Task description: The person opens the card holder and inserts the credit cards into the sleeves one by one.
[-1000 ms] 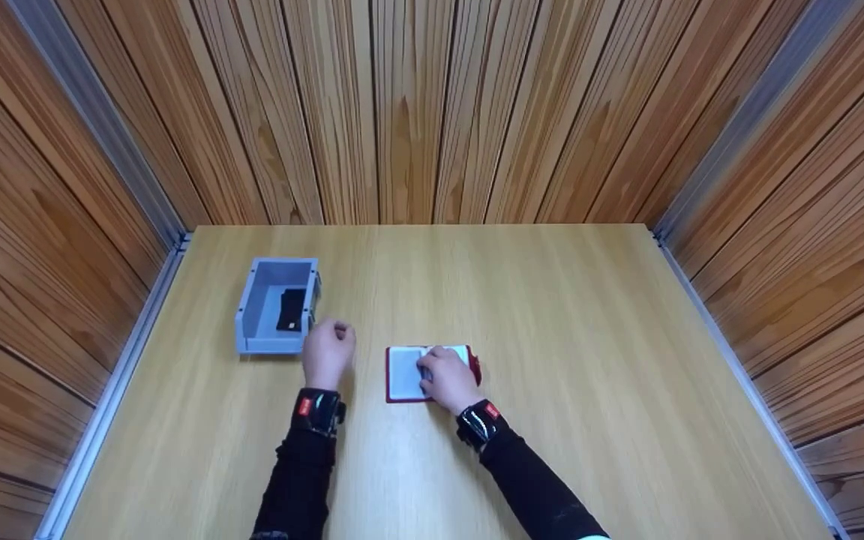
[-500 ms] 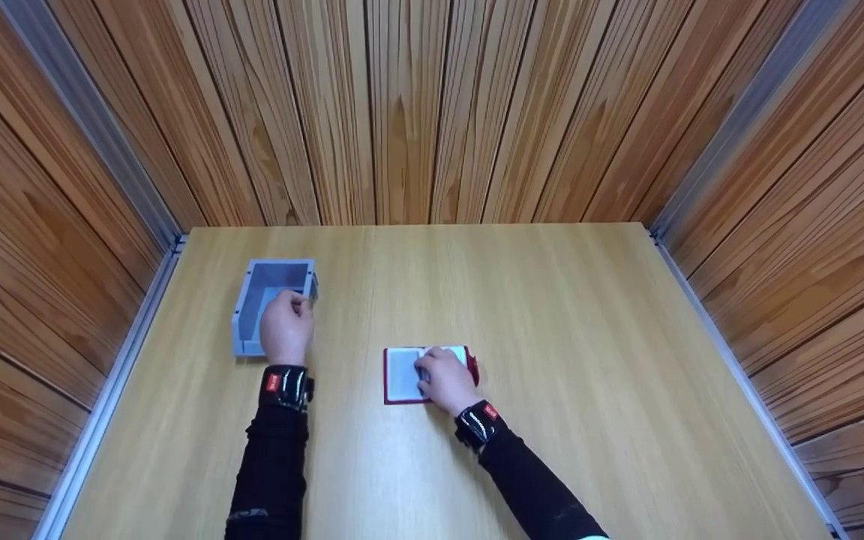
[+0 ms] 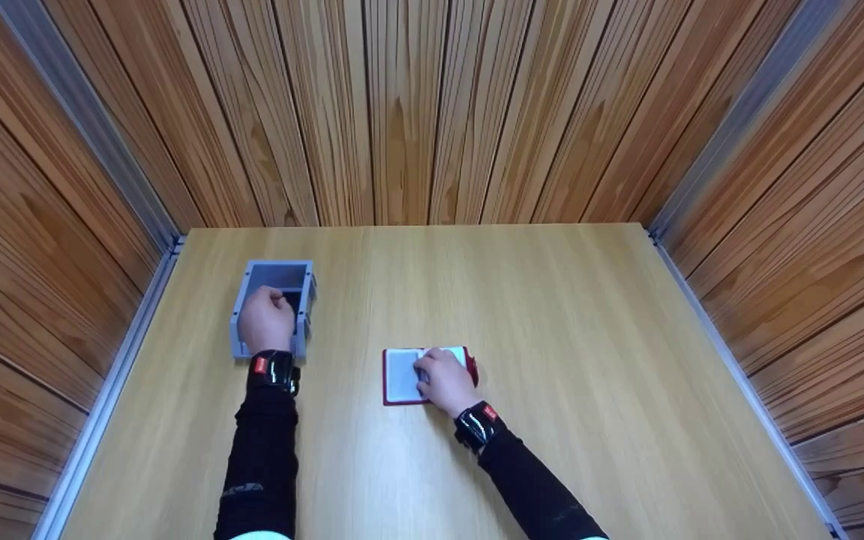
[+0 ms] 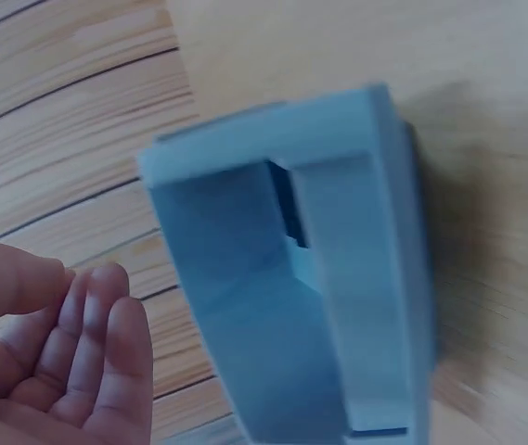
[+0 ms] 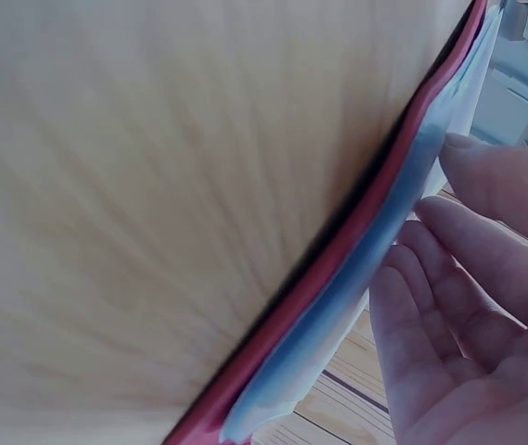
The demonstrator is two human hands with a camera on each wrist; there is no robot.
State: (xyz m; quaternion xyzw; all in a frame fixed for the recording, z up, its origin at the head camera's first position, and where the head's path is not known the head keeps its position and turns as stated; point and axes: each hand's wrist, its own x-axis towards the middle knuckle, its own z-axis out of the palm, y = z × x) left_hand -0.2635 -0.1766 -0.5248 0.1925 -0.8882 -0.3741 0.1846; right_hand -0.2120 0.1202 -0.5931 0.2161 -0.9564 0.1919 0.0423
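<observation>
Over the grey bin [image 3: 278,274], the left hand [image 3: 267,321] has just come within reach of a black item [image 3: 292,301], hold unclear; right of the bin, the right hand [image 3: 448,381], fingers loose, touches an open notebook [image 3: 402,375]

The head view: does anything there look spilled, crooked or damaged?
Nothing stands out. The gray bin sits upright with a dark item partly visible inside, the red-covered notebook lies open on the table, and I see no spill or damage.
</observation>
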